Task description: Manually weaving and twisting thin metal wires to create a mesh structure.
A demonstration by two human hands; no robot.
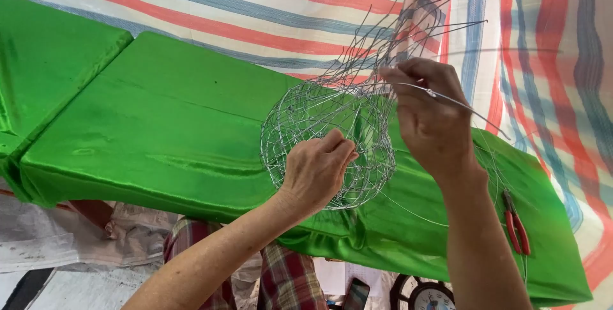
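- Wire ends are the main worry here, I'd say: the loose strands (434, 26) fan up and out to the far right of the wire basket (325, 141), and any one of them could spring back and jab a finger or wrist if it slips free.
- Right hand (431, 115) has its grip pinched narrow around one long wire (472, 111) that runs off to the right. If that pinch lets go under tension, the wire would probably whip, and the weave could loosen.
- Left hand (319, 169) is closed on the near rim of the basket, fingers curled into the mesh. Can't tell exactly which strand it's got, the hand hides it.
- Basket is half resting on the green desk (159, 125), half propped by the left hand, tilted with its open mouth towards the camera. Looks like it could roll or flatten if pulled too hard from the right.
- Relative to the grips: the basket body sits between the two hands, left hand at its near edge, right hand just beyond its far right edge among the strands.
- Red-handled pliers (516, 224) lie on the desk near right, close to the right forearm, and look easy to knock off the edge.
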